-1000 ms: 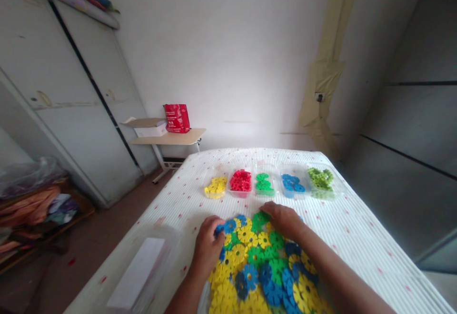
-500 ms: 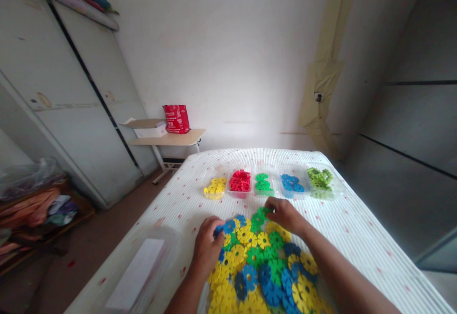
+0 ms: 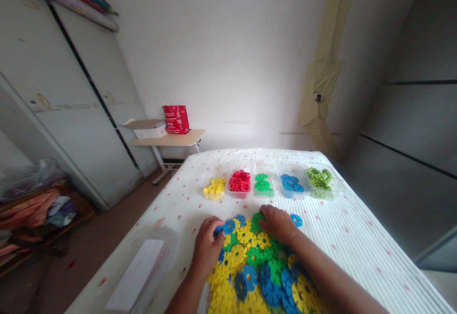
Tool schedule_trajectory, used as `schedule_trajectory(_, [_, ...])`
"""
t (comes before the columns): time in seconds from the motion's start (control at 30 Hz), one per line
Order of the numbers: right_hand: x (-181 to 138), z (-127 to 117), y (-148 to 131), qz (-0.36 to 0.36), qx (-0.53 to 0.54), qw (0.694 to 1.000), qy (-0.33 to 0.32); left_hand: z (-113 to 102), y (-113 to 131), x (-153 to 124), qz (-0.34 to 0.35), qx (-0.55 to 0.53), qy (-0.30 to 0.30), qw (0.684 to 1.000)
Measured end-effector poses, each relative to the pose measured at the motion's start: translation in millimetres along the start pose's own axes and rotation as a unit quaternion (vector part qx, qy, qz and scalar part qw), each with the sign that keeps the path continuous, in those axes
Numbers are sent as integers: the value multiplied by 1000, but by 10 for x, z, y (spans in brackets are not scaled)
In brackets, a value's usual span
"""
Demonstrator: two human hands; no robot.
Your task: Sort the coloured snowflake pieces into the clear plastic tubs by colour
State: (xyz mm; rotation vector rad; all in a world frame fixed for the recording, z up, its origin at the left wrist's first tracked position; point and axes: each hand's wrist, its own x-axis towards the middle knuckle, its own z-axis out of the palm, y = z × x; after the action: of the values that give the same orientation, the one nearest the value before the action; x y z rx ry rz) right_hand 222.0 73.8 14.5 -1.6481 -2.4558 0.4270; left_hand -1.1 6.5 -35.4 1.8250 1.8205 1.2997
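A heap of flat snowflake-shaped plastic discs (image 3: 257, 266) in yellow, blue and green lies on the white bed near me. My left hand (image 3: 208, 247) rests on the heap's left edge, fingers curled over a blue disc. My right hand (image 3: 277, 223) lies on the heap's far end, fingers bent down onto green discs; what they grip, if anything, is hidden. A single blue disc (image 3: 296, 220) lies just right of that hand. Beyond stand clear trays of sorted discs: yellow (image 3: 215, 188), red (image 3: 240, 181), green (image 3: 263, 184), blue (image 3: 293, 183) and light green (image 3: 320, 178).
The bed (image 3: 357, 238) has a white striped cover with red specks. A clear lid with a white sheet (image 3: 137, 273) lies at its near left. A small side table (image 3: 167, 138) with a red bag (image 3: 176, 118) stands by the wall. A wardrobe (image 3: 53, 95) stands left.
My right hand reached forward off the heap half a second ago and has drawn back onto its far end. A lone blue disc now shows beside it. My left hand has stayed put.
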Motion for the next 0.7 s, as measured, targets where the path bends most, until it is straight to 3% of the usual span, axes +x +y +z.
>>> schedule_trajectory(0.27, [90,-112,168,-30,132,991,22,5,-1,7,-2,-2,1,1000])
schedule_trajectory(0.53, [211,-412,289,34,254,956,140,0,23,11,0,-2,5,1000])
schedule_trajectory(0.7, [154,-452,422,59,199,970,125,-8,40,10,-2,-5,5,1000])
